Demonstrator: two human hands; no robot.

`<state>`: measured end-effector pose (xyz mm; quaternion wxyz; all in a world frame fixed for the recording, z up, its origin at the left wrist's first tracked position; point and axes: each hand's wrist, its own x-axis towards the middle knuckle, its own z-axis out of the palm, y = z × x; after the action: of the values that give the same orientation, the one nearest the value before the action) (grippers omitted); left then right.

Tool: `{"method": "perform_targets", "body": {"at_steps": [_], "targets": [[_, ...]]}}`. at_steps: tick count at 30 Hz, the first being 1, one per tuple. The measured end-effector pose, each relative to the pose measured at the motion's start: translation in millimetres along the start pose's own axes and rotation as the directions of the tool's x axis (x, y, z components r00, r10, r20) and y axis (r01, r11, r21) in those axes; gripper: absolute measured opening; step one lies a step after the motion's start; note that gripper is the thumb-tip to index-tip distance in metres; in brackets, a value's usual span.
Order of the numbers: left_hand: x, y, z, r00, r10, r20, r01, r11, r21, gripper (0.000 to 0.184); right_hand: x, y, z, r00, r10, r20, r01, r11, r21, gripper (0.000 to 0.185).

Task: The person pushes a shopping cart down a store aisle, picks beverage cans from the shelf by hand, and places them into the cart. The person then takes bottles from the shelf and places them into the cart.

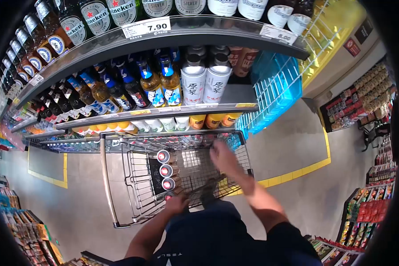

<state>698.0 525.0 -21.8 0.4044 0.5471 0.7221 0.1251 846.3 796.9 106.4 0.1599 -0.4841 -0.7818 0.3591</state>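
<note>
Head view: cart (pixel 193 162) holds 4 cans (pixel 166 171). Left hand (pixel 177 203) at nearest can (pixel 168 195), right hand (pixel 224 157) blurred; can't tell either grip.

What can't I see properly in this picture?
In the head view:
- The nearest can in the shopping cart: partly hidden by the left hand; I can't tell whether it's gripped.
- The right hand: its fingers are blurred, so any hold is unclear.
- The Heineken Silver bottle: top cut off by the upper edge.
- The lower price tag: too small to read.
</note>
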Motion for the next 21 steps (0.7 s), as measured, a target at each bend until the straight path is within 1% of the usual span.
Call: {"method": "perform_targets", "body": {"at_steps": [1, 2, 3, 4, 5, 6, 7, 8, 9, 10, 12, 13, 14, 15, 17, 18, 19, 21], "targets": [[2, -13, 11, 0.998, -0.069, 0.012, 0.066, 0.986, 0.153, 0.046, 32, -14, -20, 0.884, -0.321, -0.341, 0.279, 0.946, -0.167, 0.022], [-1, -20, 15, 0.998, -0.054, -0.016, 0.056, 0.987, 0.152, 0.047, 71, -19, -46, 0.655, -0.554, -0.514, 0.545, 0.817, -0.186, 0.027], [-4, -26, 17, 0.998, -0.042, -0.048, 0.048, 0.987, 0.151, 0.048, 80, -75, -95, 0.818, -0.38, -0.432, 0.355, 0.924, -0.141, 0.032], [-6, -28, 19, 0.996, -0.033, -0.079, 0.045, 0.988, 0.15, 0.049, 105, -87, -117, 0.719, -0.492, -0.491, 0.408, 0.871, -0.275, 0.036], [-10, -13, 6, 0.988, -0.154, -0.022, 0.155, 0.979, 0.129, 0.048, 118, -108, -138, 0.673, -0.549, -0.495, 0.413, 0.835, -0.364, 0.038], [-8, -10, 5, 0.984, -0.177, -0.028, 0.179, 0.977, 0.115, 0.047, 129, -128, -154, 0.625, -0.604, -0.494, 0.412, 0.794, -0.448, 0.04], [-8, -9, 5, 0.979, -0.202, -0.031, 0.204, 0.974, 0.102, 0.047, 143, -139, -164, 0.75, -0.535, -0.388, 0.318, 0.807, -0.498, 0.045], [-8, -7, 4, 0.973, -0.228, -0.033, 0.23, 0.969, 0.091, 0.046, 157, -146, -170, 0.854, -0.437, -0.282, 0.227, 0.801, -0.554, 0.05], [-9, 3, -2, 0.963, -0.269, -0.028, 0.27, 0.96, 0.066, 0.045, 168, -152, -173, 0.898, -0.408, -0.165, 0.252, 0.784, -0.567, 0.056], [-9, 7, -2, 0.959, -0.279, -0.044, 0.281, 0.958, 0.058, 0.044, 179, -155, -174, 0.927, -0.371, -0.044, 0.28, 0.768, -0.576, 0.062], [-11, 10, -2, 0.951, -0.298, -0.079, 0.302, 0.952, 0.045, 0.044, 194, -157, -172, 0.953, -0.301, 0.037, 0.266, 0.768, -0.583, 0.058], [-12, 10, 1, 0.95, -0.286, -0.129, 0.293, 0.956, 0.037, 0.041, 196, -162, -175, 0.961, -0.266, 0.072, 0.256, 0.765, -0.591, 0.057], [-12, 10, 2, 0.945, -0.292, -0.147, 0.299, 0.954, 0.032, 0.039, 198, -164, -177, 0.967, -0.229, 0.106, 0.246, 0.761, -0.6, 0.057], [-11, 11, 2, 0.941, -0.298, -0.162, 0.306, 0.952, 0.026, 0.037, 198, -163, -176, 0.962, -0.264, 0.072, 0.256, 0.775, -0.579, 0.057], [-12, 6, 9, 0.936, -0.302, -0.181, 0.308, 0.951, 0.007, 0.03, 197, -161, -177, 0.97, -0.239, 0.053, 0.229, 0.806, -0.546, 0.057], [-13, 9, 8, 0.934, -0.325, -0.151, 0.331, 0.944, 0.014, 0.03, 194, -163, -181, 0.973, -0.228, 0.041, 0.215, 0.82, -0.53, 0.057], [-12, 12, 6, 0.929, -0.347, -0.126, 0.352, 0.936, 0.019, 0.03, 187, -164, -183, 0.974, -0.224, 0.019, 0.201, 0.831, -0.519, 0.049], [-7, 6, 10, 0.923, -0.375, -0.084, 0.379, 0.924, 0.049, 0.031, 182, -145, -182, 0.938, -0.338, -0.078, 0.279, 0.868, -0.411, 0.044]]}}
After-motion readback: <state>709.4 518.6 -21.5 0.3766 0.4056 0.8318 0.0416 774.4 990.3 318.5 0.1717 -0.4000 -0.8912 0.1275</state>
